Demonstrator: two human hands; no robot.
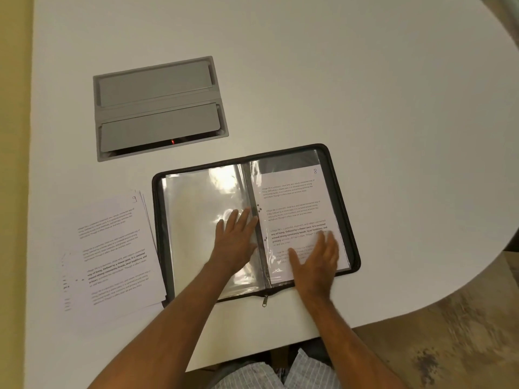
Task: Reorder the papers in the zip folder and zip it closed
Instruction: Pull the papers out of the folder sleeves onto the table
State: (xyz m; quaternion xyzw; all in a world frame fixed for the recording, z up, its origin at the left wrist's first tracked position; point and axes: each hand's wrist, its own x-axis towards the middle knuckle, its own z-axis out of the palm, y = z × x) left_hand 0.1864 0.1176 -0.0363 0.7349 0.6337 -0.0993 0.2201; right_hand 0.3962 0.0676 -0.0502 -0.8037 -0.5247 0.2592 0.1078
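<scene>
table point(365, 80): smooth white, rounded edge
zip folder point(341, 209): open flat, black zipped rim, glossy clear sleeves
left hand point(234, 237): fingers flat
right hand point(317, 262): blurred, seemingly spread on page 8 point(292, 197)

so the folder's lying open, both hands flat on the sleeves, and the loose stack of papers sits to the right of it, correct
Not quite. The head view shows the loose stack of papers to the left of the folder, not the right. The rest holds: it lies open, with the left hand and right hand flat on the sleeves.
</scene>
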